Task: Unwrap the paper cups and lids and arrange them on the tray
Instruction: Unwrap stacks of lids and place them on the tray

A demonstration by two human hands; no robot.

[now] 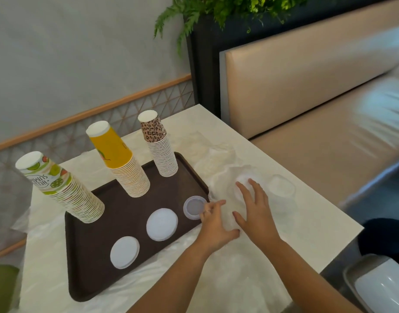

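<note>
A brown tray (85, 263) lies on the white table. Three upside-down cup stacks stand on it: a lime-print stack (60, 188), a yellow stack (119, 159) and a leopard-print stack (159, 145). Three white lid stacks lie along its near side: one on the left (124, 252), one in the middle (162, 224) and a small translucent one (195, 207). Just right of the tray, both hands are on clear plastic wrap (230, 177) holding white lids (244, 181). My left hand (213, 224) grips the wrap's near end. My right hand (253, 207) lies spread over the wrapped lids.
More crumpled clear wrap (207, 150) lies behind the hands, and another clear bundle (280, 185) sits to the right. Loose plastic (194, 274) covers the table's near part. A beige bench (318, 109) runs along the right. A grey bin (379, 285) stands at the bottom right.
</note>
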